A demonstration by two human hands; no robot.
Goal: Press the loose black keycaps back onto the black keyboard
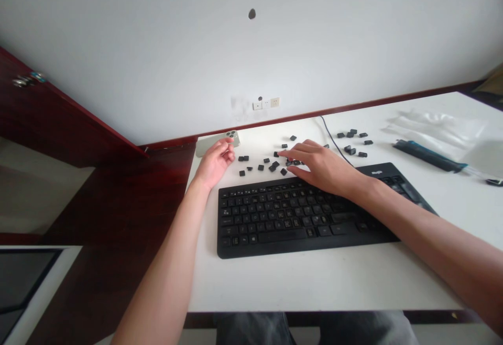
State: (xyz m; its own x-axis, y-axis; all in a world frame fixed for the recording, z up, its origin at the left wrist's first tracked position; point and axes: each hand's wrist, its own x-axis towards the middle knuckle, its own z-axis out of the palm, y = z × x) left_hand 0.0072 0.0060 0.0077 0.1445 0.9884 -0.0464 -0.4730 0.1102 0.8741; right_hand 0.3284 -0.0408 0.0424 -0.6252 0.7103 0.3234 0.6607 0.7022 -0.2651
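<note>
My right hand reaches over the far edge of a black keyboard, fingers apart. Its index fingertip is at a loose black keycap, and several more keycaps lie under and around the fingers. Whether the fingertip presses on that keycap I cannot tell. Left of the keyboard, my left hand rests with loosely bent fingers and nothing visible in it. A pale phone lies just behind that hand, partly covered by it. Loose keycaps are close to its right side.
Another group of keycaps lies right of the keyboard cable. At the right are a clear plastic bag and a long dark, blue-edged item. The white table ends at the left above a dark red floor.
</note>
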